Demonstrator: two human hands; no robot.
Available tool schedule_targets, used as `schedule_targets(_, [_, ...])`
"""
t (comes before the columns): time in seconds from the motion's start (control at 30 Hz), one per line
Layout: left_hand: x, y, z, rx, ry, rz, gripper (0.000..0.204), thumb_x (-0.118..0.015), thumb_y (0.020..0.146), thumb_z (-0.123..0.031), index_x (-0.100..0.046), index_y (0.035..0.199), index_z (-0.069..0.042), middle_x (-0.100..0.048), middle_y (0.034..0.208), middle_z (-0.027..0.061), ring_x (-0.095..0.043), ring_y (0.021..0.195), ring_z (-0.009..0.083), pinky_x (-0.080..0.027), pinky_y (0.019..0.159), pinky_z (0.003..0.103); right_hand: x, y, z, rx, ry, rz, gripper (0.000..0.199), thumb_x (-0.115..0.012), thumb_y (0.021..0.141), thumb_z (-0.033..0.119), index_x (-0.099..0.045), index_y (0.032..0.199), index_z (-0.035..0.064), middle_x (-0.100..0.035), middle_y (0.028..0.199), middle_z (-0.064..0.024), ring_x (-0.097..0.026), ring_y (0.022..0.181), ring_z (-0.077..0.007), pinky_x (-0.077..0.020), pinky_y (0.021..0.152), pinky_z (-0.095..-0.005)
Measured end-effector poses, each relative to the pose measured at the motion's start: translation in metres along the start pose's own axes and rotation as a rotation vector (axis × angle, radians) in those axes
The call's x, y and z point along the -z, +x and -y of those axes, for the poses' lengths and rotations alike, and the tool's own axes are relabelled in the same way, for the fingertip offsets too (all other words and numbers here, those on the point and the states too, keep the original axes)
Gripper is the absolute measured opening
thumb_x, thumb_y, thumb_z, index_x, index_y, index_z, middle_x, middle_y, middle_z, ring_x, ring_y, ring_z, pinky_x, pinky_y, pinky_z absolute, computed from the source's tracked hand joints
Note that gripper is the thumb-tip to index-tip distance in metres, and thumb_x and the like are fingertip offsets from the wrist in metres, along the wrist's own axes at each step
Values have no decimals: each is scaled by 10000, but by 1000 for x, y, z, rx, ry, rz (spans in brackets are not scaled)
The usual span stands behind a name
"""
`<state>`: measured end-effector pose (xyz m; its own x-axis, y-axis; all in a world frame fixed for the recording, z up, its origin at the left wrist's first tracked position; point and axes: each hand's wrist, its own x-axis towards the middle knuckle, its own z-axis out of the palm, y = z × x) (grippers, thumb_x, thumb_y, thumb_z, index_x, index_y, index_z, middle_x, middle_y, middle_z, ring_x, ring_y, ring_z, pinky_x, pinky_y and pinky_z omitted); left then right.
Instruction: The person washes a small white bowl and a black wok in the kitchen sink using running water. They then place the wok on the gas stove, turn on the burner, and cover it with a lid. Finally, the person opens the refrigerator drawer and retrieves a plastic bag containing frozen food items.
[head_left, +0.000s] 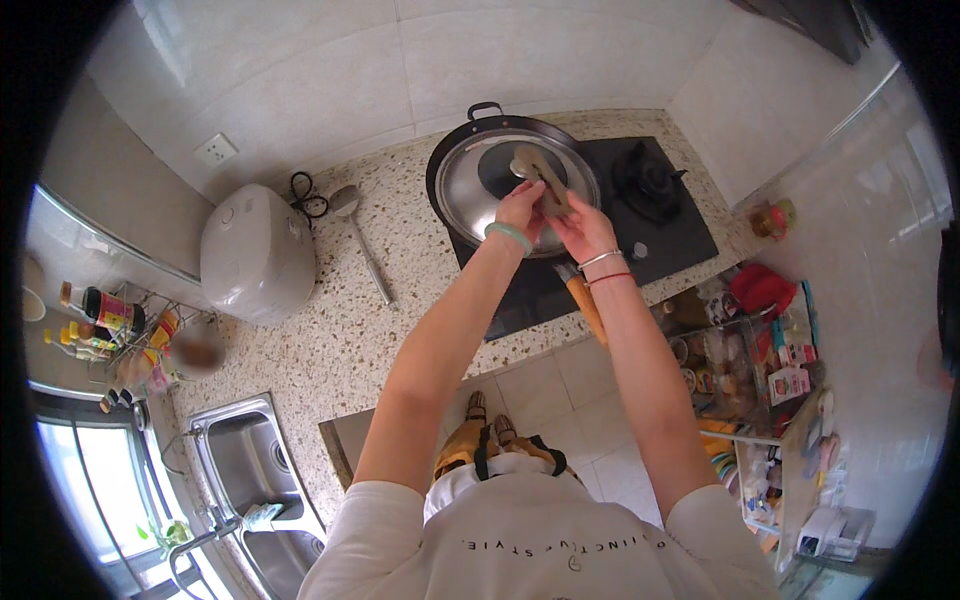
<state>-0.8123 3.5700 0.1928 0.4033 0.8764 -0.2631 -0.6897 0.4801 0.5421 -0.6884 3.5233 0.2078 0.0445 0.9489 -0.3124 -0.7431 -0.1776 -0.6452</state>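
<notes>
A black wok (434, 178) stands on the left side of the black gas stove (525, 300), covered by a domed silver lid (465, 205) with a dark centre. Above the lid, both hands are closed on a folded grey-brown cloth (540, 172). My left hand (520, 206) pinches its near left side, and my right hand (586, 230) grips the near right end. The cloth's far end hangs over the lid's knob (518, 167), partly covering it. Toward me, the wok's wooden handle (588, 308) sticks out past the counter edge, beneath my right forearm.
Left of the wok lies a metal spatula (364, 245), beside a white rice cooker (258, 255). A bare burner (648, 190) is to the right. Further left are a bottle rack (120, 325) and a steel sink (238, 440). Crowded shelves (755, 435) stand at my right.
</notes>
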Motion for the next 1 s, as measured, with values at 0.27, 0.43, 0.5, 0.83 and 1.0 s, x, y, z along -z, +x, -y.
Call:
schedule_targets(0.27, [-17,-31,-6,-114,53,73,273,-533,887,-62,-527,1156,-23,-609,1033,76,-584,961,184,-478,848,324,-23,-34,7,130,-151,-12,222,-560,902,130,-586,1093,20,-620,1069,-102,-592,994,-224,-485,857,-392])
schedule_targets(0.43, [-44,-103,-22,-227,-1,87,313,-519,902,-64,-500,1208,-1,-597,1077,94,-573,982,186,-447,906,341,-58,-97,12,165,-219,113,267,-564,908,131,-571,1141,1,-622,1077,-101,-597,983,-208,-472,886,-370])
schedule_targets(0.5, [-54,-144,-29,-273,-14,44,318,-521,902,-68,-495,1212,-1,-596,1082,94,-571,986,185,-444,907,335,-71,-123,9,141,-231,190,291,-558,913,136,-562,1170,-2,-619,1091,-101,-593,990,-189,-469,882,-352])
schedule_targets(0.83, [5,-344,-31,-480,22,-255,391,-525,917,-92,-432,1278,24,-575,1123,100,-551,1039,177,-447,905,310,-106,-239,-100,-154,-266,423,325,-535,917,128,-537,1209,-15,-619,1083,-82,-600,944,-151,-502,787,-289])
schedule_targets(1.0, [106,-405,-20,-591,-14,-478,390,-510,918,-77,-433,1292,3,-579,1129,97,-560,1030,189,-454,894,330,-117,-253,-200,-411,-283,509,319,-532,919,133,-536,1199,-18,-613,1067,-83,-596,935,-171,-502,779,-305])
